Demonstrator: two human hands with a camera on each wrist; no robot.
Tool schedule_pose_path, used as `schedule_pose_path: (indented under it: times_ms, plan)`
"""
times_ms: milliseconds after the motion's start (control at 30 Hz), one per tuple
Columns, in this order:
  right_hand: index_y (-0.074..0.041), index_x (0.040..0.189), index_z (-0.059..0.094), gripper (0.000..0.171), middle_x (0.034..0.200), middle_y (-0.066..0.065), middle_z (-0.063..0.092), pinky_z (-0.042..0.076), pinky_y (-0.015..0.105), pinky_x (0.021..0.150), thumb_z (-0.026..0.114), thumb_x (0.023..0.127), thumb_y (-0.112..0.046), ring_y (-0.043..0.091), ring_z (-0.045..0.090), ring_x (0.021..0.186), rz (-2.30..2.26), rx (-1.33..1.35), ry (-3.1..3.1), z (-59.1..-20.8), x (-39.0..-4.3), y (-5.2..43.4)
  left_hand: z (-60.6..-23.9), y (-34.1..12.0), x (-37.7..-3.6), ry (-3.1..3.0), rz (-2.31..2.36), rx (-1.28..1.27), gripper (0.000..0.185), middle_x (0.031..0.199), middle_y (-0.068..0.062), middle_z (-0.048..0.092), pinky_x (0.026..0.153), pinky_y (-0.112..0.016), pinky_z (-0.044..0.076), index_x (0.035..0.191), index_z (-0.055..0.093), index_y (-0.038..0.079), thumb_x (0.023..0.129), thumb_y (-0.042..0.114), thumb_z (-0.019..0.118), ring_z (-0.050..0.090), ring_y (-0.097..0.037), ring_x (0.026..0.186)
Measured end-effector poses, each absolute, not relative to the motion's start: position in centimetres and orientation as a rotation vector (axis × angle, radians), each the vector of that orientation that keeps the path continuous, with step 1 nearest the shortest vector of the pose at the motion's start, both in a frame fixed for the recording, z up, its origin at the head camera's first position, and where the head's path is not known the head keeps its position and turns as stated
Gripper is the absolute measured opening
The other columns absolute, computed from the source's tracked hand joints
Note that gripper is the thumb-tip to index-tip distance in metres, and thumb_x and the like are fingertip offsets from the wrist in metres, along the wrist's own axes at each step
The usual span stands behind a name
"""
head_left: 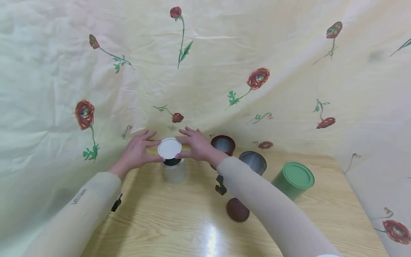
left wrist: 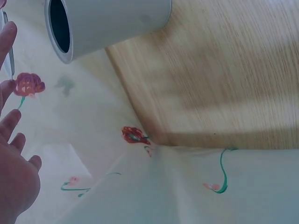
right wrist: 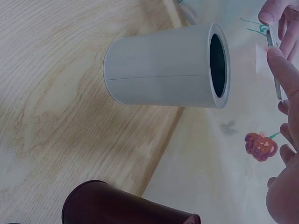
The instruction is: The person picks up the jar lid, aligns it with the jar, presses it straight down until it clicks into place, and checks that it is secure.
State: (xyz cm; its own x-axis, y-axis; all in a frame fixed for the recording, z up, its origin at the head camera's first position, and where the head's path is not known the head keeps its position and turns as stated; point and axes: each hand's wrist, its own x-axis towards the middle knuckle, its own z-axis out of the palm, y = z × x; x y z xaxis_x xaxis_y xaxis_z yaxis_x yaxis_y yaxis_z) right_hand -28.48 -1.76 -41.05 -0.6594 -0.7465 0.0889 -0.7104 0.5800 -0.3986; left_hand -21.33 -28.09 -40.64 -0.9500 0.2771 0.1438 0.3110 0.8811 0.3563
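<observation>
A round white lid (head_left: pixel 169 148) hovers just above an open white canister (head_left: pixel 173 172) standing at the table's back edge. My left hand (head_left: pixel 158 151) pinches the lid's left rim and my right hand (head_left: pixel 179 147) pinches its right rim, the other fingers spread. In the left wrist view the canister (left wrist: pixel 107 23) shows its dark mouth, with the lid's edge (left wrist: pixel 5 44) beside my fingers (left wrist: pixel 10 122). The right wrist view shows the canister (right wrist: pixel 163 67), the lid (right wrist: pixel 274 70) seen edge-on and my fingers (right wrist: pixel 284 74) on it.
Right of the white canister stand an open dark red canister (head_left: pixel 223 144), an open grey canister (head_left: pixel 253 162) and a lidded green canister (head_left: pixel 293 180). A dark red lid (head_left: pixel 238 210) lies on the wooden table (head_left: pixel 179 221). Flowered cloth (head_left: pixel 257 78) walls the back and sides.
</observation>
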Motion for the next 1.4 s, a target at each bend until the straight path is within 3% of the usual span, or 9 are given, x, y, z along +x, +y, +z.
schedule_pose_path:
  times_ms: [900, 1400]
  plan:
    - [-0.017, 0.157, 0.056, 0.077, 0.173, 0.009, 0.035, 0.011, 0.062, 0.132, 0.082, 0.093, -0.05, 0.034, 0.019, 0.164, -0.572, -1.122, 2.703, -44.8, -28.6, -3.1, -44.1, -28.7, -21.8, -3.02, -0.577, -0.454, 0.076, 0.163, -0.029, 0.043, 0.124, -0.073, 0.022, 0.143, 0.068, 0.007, 0.081, 0.044, 0.093, 0.026, -0.056, 0.155]
    - [-0.019, 0.158, 0.056, 0.076, 0.173, 0.01, 0.034, 0.012, 0.064, 0.131, 0.079, 0.094, -0.054, 0.037, 0.02, 0.163, -0.516, -1.107, 2.709, -45.7, -28.5, -2.7, -44.7, -28.2, -22.2, -3.113, -0.625, -0.404, 0.08, 0.166, -0.026, 0.039, 0.123, -0.076, 0.02, 0.148, 0.063, 0.008, 0.084, 0.047, 0.09, 0.017, -0.053, 0.159]
